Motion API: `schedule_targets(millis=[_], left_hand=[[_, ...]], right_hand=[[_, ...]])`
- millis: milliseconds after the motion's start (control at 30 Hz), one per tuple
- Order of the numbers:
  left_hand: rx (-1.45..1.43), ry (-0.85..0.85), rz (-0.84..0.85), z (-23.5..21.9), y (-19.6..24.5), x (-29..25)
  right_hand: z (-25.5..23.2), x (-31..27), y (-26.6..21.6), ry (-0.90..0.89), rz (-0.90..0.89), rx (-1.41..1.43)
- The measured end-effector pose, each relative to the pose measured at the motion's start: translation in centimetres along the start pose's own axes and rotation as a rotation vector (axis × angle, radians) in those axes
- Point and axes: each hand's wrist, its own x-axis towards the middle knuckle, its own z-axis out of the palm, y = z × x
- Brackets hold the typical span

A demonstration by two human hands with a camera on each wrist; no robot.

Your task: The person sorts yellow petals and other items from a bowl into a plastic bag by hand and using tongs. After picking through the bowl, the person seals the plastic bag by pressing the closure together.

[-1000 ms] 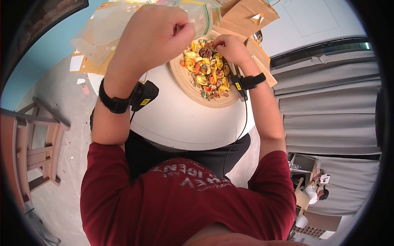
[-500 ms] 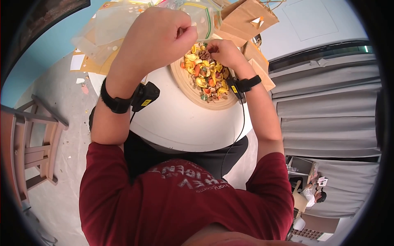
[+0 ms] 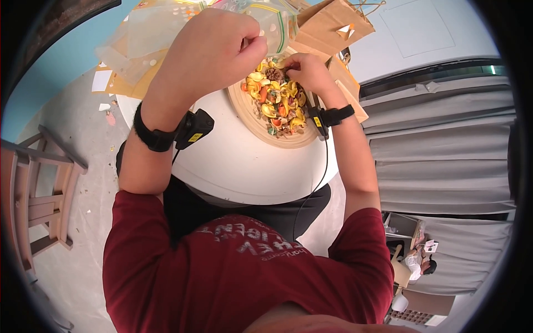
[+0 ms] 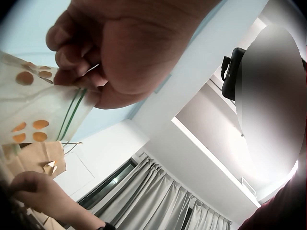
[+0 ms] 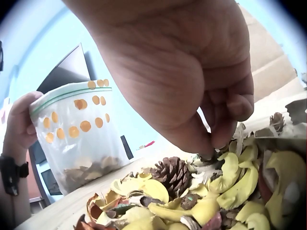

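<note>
Seated person at a round white table, seen from above. The left hand is raised at about 11 o'clock from the wooden bowl, thumb and curled fingers clamped on the top edge of a clear zip-seal bag printed with orange dots; the left wrist view shows the green seal line pinched just below the fingertips. Held by its rim in this way, the bag hangs upright with its mouth uppermost (a small layer of brownish pieces lies at its bottom), presumably so that it stays ready to receive more.

The right hand rests at the bowl's 1 o'clock edge, palm down, thumb and forefinger closed together on a small piece of the potpourri; what the pinched piece is cannot be told. A pinch of this kind probably serves to lift single items out of a loose heap. The potpourri fills the bowl: yellow and orange dried peels, darker chips, and a pine cone just beside the fingertips, at their 8 o'clock in the right wrist view.

Brown paper bags lie beyond the bowl at 12 to 1 o'clock. Grey curtains hang at 3 o'clock.
</note>
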Motion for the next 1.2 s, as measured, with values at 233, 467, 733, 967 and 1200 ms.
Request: schedule_targets(millis=[233,467,733,967,1200], left_hand=[[-0.006,-0.017,-0.008,0.3,0.0,-0.1],[-0.015,-0.054,-0.021,0.1,0.3,0.1],[-0.084,-0.072,-0.102,-1.0,0.9,0.2],[-0.024,-0.007,-0.025,-0.2,-0.1,0.0],[-0.02,0.0,-0.015,-0.2,-0.2,0.0]], right_hand=[[-3.8,-0.4,-2.5,0.308,-0.036,0.447],[-7.2,-2.1,-11.1,0.412,-0.292,0.545],[-6.4,0.5,-0.2,0.175,0.136,0.18],[-3.4,0.1,2.7,0.013,0.229,-0.022],[0.3,1.4,2.5,-0.013,0.111,-0.127]])
